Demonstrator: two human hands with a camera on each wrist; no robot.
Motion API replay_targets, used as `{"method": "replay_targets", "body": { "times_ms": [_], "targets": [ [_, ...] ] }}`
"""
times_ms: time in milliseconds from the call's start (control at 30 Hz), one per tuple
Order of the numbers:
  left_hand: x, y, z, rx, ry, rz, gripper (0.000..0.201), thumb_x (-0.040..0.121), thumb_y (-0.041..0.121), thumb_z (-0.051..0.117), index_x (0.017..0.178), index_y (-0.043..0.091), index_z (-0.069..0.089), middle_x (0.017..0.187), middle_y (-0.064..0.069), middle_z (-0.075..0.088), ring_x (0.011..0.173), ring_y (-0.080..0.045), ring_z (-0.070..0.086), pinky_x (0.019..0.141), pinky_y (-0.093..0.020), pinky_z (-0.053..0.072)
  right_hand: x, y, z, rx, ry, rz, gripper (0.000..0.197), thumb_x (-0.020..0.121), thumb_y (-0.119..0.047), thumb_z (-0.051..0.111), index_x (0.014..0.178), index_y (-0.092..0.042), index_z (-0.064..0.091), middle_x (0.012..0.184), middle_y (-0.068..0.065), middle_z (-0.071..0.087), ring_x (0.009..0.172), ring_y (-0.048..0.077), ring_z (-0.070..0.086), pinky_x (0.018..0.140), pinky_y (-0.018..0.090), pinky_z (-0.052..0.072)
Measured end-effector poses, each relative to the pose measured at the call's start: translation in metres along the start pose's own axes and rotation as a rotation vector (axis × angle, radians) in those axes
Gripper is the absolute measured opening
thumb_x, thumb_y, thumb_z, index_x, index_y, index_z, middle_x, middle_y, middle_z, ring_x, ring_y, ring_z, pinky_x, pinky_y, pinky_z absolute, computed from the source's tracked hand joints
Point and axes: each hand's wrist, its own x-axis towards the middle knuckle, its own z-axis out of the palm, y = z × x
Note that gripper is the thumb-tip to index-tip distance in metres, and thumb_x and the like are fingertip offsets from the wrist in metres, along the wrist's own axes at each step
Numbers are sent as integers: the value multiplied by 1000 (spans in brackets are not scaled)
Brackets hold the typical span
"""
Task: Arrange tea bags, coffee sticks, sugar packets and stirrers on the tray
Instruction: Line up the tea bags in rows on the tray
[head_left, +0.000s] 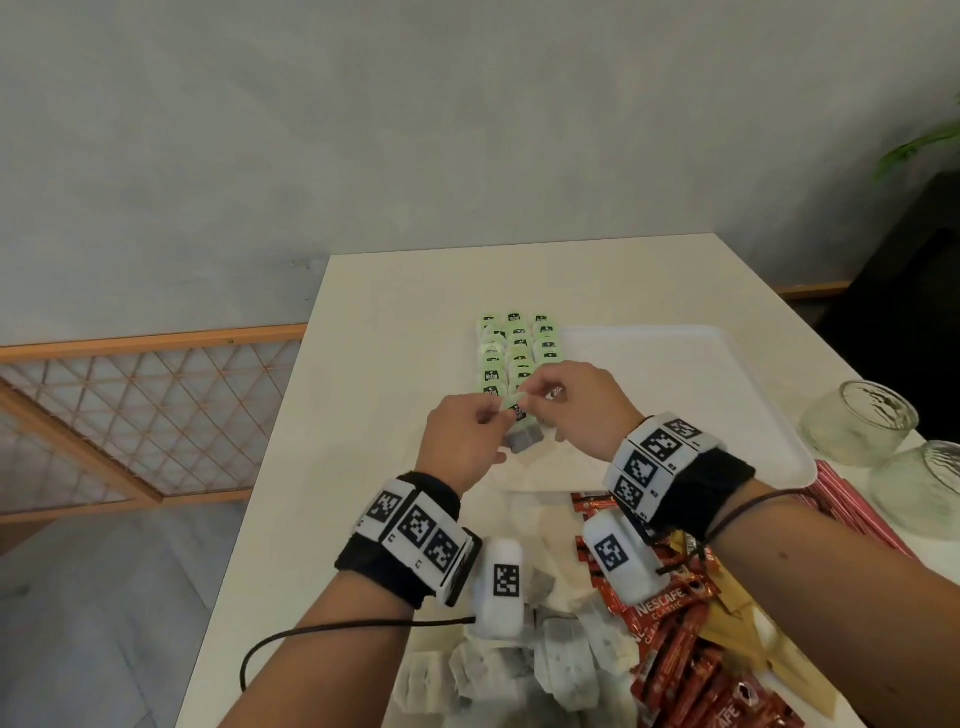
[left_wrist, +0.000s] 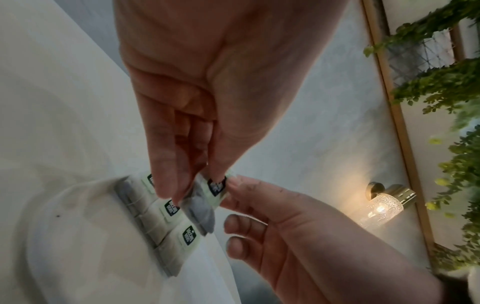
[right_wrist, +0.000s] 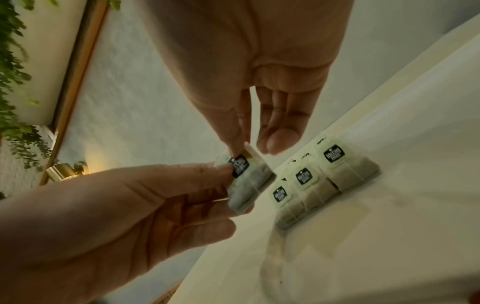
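Note:
A white tray (head_left: 675, 395) lies in the middle of the table. Rows of tea bags with green tags (head_left: 517, 348) fill its left part, seen also as tea bag rows (left_wrist: 168, 216) and tea bag rows (right_wrist: 311, 185). Both hands hold one tea bag (head_left: 523, 437) just above the near end of the rows. My left hand (head_left: 493, 415) pinches the bag's top, shown as the held bag (left_wrist: 200, 214). My right hand (head_left: 531, 399) pinches its green tag (right_wrist: 240, 165) between thumb and forefinger. The bag hangs free below the fingers.
Loose tea bags (head_left: 524, 670) lie heaped at the near edge, beside red coffee sticks (head_left: 670, 623) and brown sugar packets (head_left: 737, 618). Red stirrers (head_left: 852, 512) and two glass bowls (head_left: 857, 431) stand right of the tray. The table's left edge (head_left: 270, 467) drops to the floor.

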Motion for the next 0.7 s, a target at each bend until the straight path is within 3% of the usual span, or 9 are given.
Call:
{"method": "replay_targets", "body": {
  "times_ms": [67, 167, 233, 433, 600, 700],
  "targets": [
    [0, -7, 0, -7, -23, -39, 13, 93, 12, 62, 98, 8, 73, 88, -11, 72, 69, -17, 68, 64, -31, 60, 1, 5, 6, 1, -58, 48, 3, 89, -17, 67, 86, -15, 68, 72, -4, 67, 60, 6, 62, 59, 23, 53],
    [3, -19, -4, 15, -16, -93, 18, 90, 21, 67, 106, 13, 68, 91, -9, 72, 71, -18, 69, 61, -30, 59, 4, 13, 14, -40, -186, 118, 3, 89, -12, 67, 87, -10, 67, 73, 8, 70, 63, 18, 68, 63, 30, 60],
    [8, -24, -10, 36, 0, -115, 20, 90, 24, 66, 108, 15, 65, 93, -9, 72, 73, -18, 68, 64, -33, 58, 10, 19, 18, -80, -212, 137, 2, 89, -10, 66, 87, -9, 67, 70, 5, 68, 61, 16, 66, 63, 29, 59],
    [25, -25, -28, -44, 108, -117, 13, 93, 18, 59, 102, 16, 68, 88, -1, 74, 73, -15, 68, 67, -33, 56, 40, 26, 27, -167, -125, 65, 6, 88, -15, 68, 91, -11, 70, 68, -8, 62, 57, 4, 57, 50, 8, 41],
    [35, -28, -38, -118, 191, -123, 18, 93, 12, 53, 99, 17, 70, 86, -1, 75, 70, -14, 66, 64, -30, 54, 57, 25, 36, -132, -74, 27, 2, 87, -14, 69, 85, -14, 69, 69, -12, 59, 65, 8, 57, 57, 13, 44],
    [34, -28, -41, -108, 195, -125, 18, 93, 12, 53, 100, 17, 69, 87, -2, 75, 71, -14, 66, 64, -29, 54, 60, 27, 40, -134, -70, 35, 1, 87, -14, 68, 86, -14, 69, 69, -12, 58, 67, 9, 58, 55, 11, 44]
  ]
}}
